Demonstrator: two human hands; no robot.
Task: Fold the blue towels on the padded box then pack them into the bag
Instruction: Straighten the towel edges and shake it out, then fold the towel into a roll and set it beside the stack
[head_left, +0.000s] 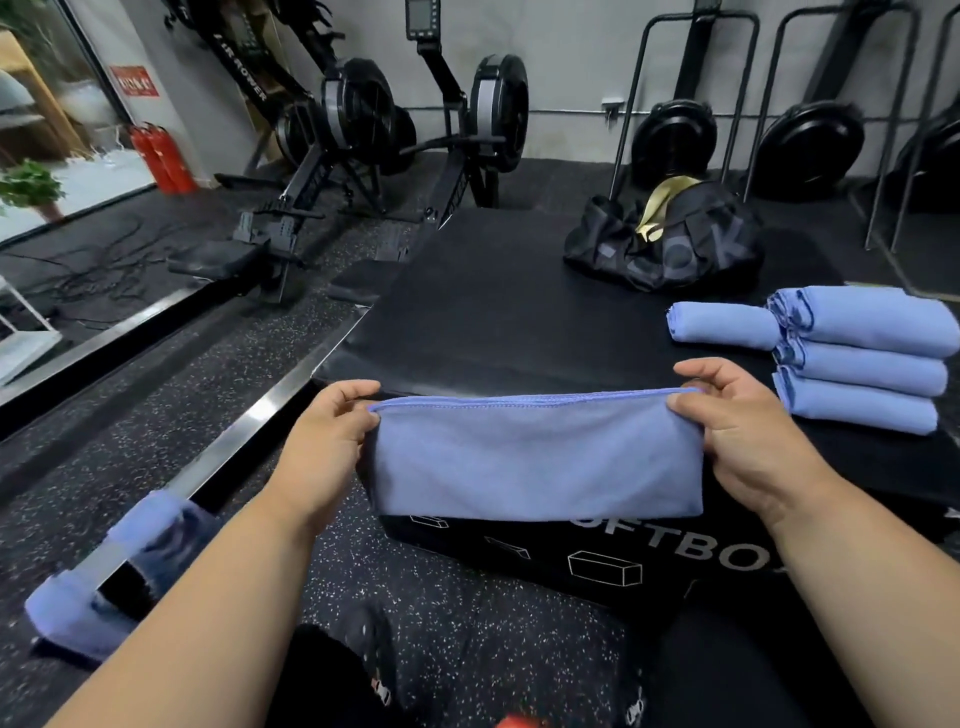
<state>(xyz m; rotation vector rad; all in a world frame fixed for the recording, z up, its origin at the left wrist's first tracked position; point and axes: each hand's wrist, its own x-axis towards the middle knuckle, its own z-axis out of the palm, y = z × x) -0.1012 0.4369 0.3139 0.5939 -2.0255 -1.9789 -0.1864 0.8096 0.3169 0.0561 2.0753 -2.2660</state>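
A folded blue towel (535, 457) hangs in the air in front of the near edge of the black padded box (478, 306). My left hand (327, 436) pinches its top left corner and my right hand (737, 421) pinches its top right corner. Several folded blue towels (867, 358) lie stacked at the box's right side, with one more folded towel (722, 325) just left of the stack. The black bag (670, 244) sits open at the far right of the box top. More blue cloth (109, 577) lies blurred at the lower left.
Two black rowing machines (363, 135) stand beyond the box on the speckled rubber floor. Red fire extinguishers (163, 158) are by the far left wall. Black metal racks with weight plates (675, 140) line the back right. A metal floor strip (249, 421) runs diagonally at left.
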